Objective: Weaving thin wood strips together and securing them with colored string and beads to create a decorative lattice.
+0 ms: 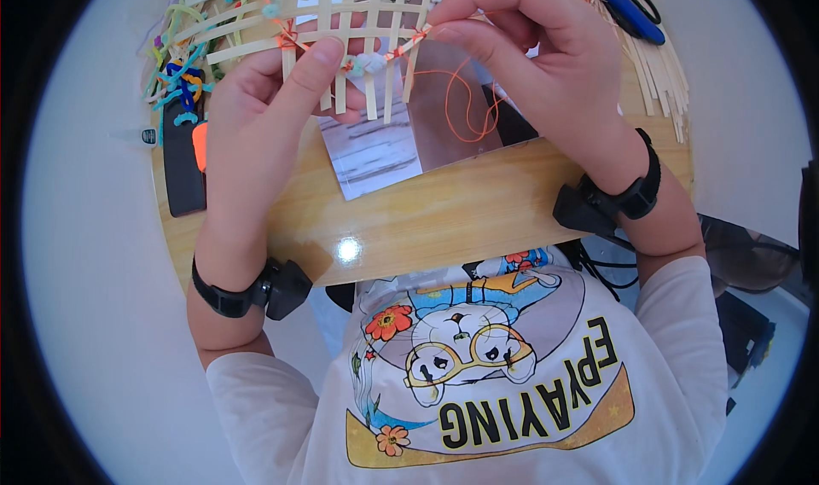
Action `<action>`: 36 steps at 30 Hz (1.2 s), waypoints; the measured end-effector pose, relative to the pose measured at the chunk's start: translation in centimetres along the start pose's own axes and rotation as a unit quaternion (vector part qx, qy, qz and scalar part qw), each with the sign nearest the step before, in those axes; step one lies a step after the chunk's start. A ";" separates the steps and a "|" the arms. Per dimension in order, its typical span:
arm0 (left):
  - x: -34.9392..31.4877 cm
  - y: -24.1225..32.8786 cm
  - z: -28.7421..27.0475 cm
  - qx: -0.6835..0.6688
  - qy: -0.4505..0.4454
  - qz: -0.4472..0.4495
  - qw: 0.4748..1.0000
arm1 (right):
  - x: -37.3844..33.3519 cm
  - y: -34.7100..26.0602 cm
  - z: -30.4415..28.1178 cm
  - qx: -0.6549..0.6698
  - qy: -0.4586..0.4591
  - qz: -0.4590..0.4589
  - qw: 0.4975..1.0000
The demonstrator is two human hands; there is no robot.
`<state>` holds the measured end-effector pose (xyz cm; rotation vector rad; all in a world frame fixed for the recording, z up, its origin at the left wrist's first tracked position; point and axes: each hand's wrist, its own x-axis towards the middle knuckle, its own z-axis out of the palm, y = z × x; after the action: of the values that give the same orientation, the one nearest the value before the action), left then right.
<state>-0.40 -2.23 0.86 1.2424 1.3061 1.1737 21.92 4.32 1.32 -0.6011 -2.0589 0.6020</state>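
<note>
A lattice of woven pale bamboo strips (373, 34) is held up over the table's far part, cut off by the upper edge of the view. My left hand (269, 101) is closed on its near left part, thumb on top and fingers beneath. Fluffy white and mint yarn (365, 63) and orange wrapping run along its near edge. At the near right corner, my right hand (554, 67) pinches orange thread (450, 108) between thumb and forefinger, against the wrapped edge. The thread hangs in loose loops below. Exactly what lies between the right fingertips is partly hidden.
Under the lattice lies a printed sheet (375, 156) on the wooden table (444, 216). Colourful yarn pieces (181, 80), a black case (182, 186) and an orange item (200, 146) are at left. Blue-handled pliers (636, 16) and loose bamboo strips (665, 80) lie at far right.
</note>
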 end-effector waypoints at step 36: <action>-0.5 0.0 -0.2 -0.083 -0.031 -0.032 0.996 | -0.3 0.5 1.0 -0.037 0.002 -0.053 0.998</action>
<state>-0.58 -2.70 0.87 1.1001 1.1683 1.1647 21.33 4.32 0.31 -0.5312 -2.1018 0.4630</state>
